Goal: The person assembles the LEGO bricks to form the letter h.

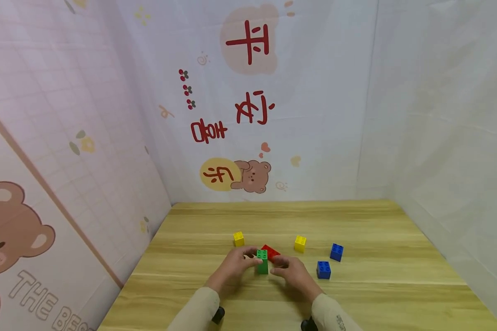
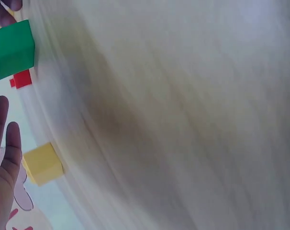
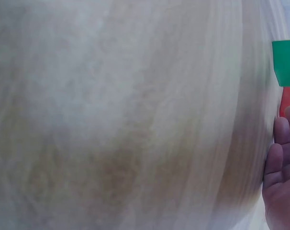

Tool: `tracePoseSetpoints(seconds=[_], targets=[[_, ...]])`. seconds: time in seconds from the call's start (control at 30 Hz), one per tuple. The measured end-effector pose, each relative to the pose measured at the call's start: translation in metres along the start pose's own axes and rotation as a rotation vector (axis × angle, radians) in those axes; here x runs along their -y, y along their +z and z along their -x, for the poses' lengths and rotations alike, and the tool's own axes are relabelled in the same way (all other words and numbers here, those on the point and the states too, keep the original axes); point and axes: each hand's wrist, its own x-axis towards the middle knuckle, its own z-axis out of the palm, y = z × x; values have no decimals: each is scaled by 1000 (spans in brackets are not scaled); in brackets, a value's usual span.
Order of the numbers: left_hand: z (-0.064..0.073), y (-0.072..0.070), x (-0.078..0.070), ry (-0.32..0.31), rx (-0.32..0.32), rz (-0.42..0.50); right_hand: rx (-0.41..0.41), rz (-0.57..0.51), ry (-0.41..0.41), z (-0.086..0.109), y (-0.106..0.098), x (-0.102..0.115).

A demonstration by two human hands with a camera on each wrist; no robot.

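Observation:
Near the middle of the table in the head view, a tall green building block (image 1: 262, 266) stands upright, with round studs on top. My left hand (image 1: 234, 266) pinches it from the left, the thumb lying over its near side. My right hand (image 1: 294, 273) is held to the right of it, fingers loosely bent and a small gap from the green side. Just behind lies a red building block (image 1: 271, 251), partly hidden by the green one. The left wrist view has the green block (image 2: 13, 50) at its left edge, the lower fingers (image 2: 12, 148) of the left hand extended.
Two yellow blocks stand farther back, one at the left (image 1: 239, 239) and another (image 1: 300, 243) right of centre. On the right are two blue blocks, a nearer one (image 1: 324, 270) and a farther one (image 1: 337, 252). White printed cloth (image 1: 314, 92) walls off the wooden table's back and sides.

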Motion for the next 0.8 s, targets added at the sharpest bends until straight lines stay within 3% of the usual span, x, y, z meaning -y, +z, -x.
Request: tracePoseSetpoints(seconds=[0.33,0.8], targets=[[2,-22,5,-21,-8,-78,-3,-6,44,1,-5,9],[8,-32,12,8,-17,-79,-70,52,11,6,-9,25]])
